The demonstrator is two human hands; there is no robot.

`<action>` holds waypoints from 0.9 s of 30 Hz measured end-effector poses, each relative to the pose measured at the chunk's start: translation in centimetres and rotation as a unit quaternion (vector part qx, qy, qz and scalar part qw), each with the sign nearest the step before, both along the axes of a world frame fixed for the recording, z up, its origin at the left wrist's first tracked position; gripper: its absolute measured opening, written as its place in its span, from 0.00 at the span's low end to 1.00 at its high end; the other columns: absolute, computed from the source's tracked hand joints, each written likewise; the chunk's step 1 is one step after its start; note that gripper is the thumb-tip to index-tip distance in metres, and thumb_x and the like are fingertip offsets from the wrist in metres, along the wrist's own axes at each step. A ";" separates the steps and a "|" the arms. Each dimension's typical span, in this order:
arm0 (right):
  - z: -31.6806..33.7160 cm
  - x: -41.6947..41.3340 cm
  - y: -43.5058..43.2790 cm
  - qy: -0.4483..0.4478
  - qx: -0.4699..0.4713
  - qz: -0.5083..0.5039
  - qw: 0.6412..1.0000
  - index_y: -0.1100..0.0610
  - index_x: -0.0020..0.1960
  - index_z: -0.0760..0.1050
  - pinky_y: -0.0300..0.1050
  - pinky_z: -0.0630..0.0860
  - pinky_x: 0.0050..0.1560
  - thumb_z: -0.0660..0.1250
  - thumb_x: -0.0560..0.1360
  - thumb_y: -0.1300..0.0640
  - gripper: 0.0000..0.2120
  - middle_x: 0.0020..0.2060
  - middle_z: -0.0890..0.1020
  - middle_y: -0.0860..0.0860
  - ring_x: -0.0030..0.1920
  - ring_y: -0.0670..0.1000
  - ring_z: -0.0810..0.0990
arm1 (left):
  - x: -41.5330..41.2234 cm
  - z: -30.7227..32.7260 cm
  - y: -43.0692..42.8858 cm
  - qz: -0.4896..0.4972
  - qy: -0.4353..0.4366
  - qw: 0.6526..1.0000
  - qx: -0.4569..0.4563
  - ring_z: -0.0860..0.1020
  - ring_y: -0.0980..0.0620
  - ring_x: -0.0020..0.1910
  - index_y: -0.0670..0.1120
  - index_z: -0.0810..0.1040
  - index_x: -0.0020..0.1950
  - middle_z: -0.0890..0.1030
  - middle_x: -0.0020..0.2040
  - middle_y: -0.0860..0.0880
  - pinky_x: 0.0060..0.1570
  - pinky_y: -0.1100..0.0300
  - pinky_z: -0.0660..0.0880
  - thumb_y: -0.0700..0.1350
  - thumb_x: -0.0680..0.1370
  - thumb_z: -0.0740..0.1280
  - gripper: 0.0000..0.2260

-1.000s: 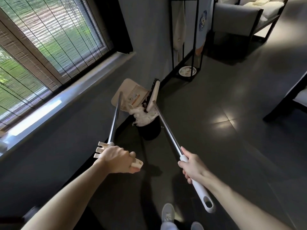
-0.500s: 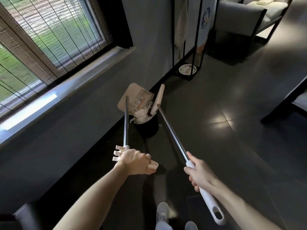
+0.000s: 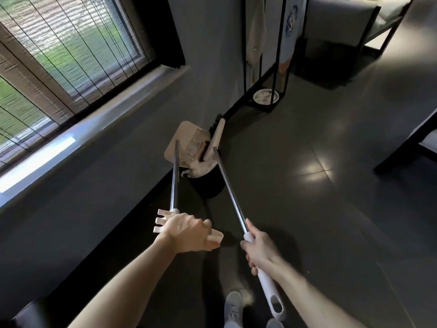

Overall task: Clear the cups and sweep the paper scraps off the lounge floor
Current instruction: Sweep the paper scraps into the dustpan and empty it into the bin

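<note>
Left hand (image 3: 186, 235): fingers clamped on dustpan (image 3: 189, 140) handle. Right hand (image 3: 260, 249): fingers clamped on broom (image 3: 230, 192) pole. Dustpan tilted over black bin (image 3: 209, 185), broom head at its rim; paper scraps (image 3: 201, 169) inside. Bin stands against the wall (image 3: 71, 195) under the window sill. Open floor (image 3: 307, 209) to the right.

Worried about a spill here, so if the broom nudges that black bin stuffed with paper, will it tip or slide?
The black bin looks small and thin-walled, so probably light and apt to slide on the smooth, glossy floor. The crumpled paper mounded above its rim adds little weight and could spill if the broom head bumps it.
</note>
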State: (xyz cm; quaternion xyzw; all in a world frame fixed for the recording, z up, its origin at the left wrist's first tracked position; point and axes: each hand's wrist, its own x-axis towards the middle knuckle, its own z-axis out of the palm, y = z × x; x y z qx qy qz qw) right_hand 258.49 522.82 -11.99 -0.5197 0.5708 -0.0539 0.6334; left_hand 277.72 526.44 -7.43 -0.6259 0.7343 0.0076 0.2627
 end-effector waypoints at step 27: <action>4.2 -3.8 1.1 -0.091 0.011 -0.030 0.995 0.39 0.75 0.59 0.37 0.66 0.21 0.60 0.77 0.62 0.31 0.25 0.70 0.50 0.20 0.46 0.67 | 2.8 2.6 3.0 -0.062 -0.061 0.996 0.022 0.82 0.45 0.44 0.45 0.71 0.58 0.83 0.44 0.48 0.44 0.51 0.67 0.69 0.77 0.48 0.30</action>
